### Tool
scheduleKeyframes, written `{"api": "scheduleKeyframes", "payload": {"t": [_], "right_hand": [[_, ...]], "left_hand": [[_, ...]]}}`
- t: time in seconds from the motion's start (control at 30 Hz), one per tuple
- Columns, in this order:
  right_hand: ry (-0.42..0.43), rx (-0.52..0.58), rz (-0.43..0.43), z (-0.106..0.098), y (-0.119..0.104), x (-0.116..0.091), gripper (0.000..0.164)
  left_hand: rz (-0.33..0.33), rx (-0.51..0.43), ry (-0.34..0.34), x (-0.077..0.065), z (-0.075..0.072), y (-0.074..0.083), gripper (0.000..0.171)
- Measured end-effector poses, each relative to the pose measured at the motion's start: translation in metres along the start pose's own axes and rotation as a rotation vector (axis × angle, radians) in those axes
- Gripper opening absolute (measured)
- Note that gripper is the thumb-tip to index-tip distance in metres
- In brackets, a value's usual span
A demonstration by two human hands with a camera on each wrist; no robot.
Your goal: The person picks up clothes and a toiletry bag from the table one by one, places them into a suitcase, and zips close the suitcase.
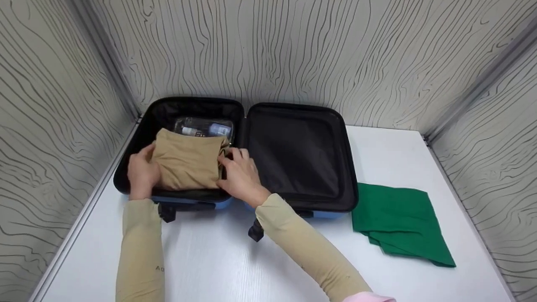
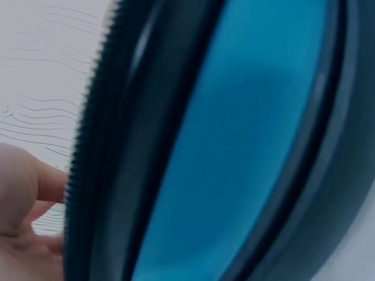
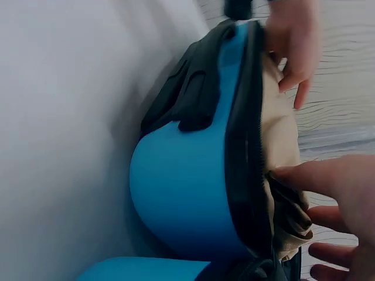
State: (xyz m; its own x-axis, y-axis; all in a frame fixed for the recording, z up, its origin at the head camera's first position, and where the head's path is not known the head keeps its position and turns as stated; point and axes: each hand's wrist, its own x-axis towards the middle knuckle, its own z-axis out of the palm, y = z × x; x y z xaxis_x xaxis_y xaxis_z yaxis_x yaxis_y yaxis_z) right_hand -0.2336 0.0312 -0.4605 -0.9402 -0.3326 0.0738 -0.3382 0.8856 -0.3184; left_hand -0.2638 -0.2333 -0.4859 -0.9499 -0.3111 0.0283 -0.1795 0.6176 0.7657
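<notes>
A folded beige garment (image 1: 188, 161) lies in the left half of the open suitcase (image 1: 124, 157), its near edge bulging above the rim in the right wrist view. My left hand (image 1: 143, 170) touches the garment's left side; its fingers reach down along the cloth in the right wrist view, partly hidden by the rim. At the opposite side my right hand (image 1: 241, 172) holds the bunched right edge between thumb and fingers. Behind the garment is a clear pouch (image 1: 203, 122) containing small bottles. The suitcase's blue shell (image 2: 234, 134) fills much of the left wrist view.
The suitcase's black right half (image 1: 293, 155) lies unfolded beside the packed half. A folded green cloth (image 1: 396, 218) rests on the white table (image 1: 201, 260) at the right. Black wheels (image 1: 256, 231) jut toward me. Wood-patterned walls (image 1: 272, 50) enclose the table's back and sides.
</notes>
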Motion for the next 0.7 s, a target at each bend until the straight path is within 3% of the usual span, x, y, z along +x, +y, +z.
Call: {"api": "scheduleKeyframes", "payload": {"t": [0.1,0.37,0.53,0.7], "right_hand": [[-0.005,-0.109,-0.034,0.003,-0.001,-0.001,0.06],[-0.058,-0.161,-0.096,0.018,0.005,-0.006,0.056],[-0.054,-0.163,-0.118,0.022,0.009,-0.007,0.055],[-0.073,-0.08,-0.119,0.019,0.013,-0.007,0.055]], "left_hand": [[0.004,0.042,-0.035,0.003,0.003,-0.001,0.061],[-0.052,0.112,-0.13,0.005,0.007,-0.002,0.054],[-0.069,0.13,-0.15,0.005,0.007,0.0,0.055],[-0.12,0.167,-0.15,0.002,0.006,0.009,0.054]]}}
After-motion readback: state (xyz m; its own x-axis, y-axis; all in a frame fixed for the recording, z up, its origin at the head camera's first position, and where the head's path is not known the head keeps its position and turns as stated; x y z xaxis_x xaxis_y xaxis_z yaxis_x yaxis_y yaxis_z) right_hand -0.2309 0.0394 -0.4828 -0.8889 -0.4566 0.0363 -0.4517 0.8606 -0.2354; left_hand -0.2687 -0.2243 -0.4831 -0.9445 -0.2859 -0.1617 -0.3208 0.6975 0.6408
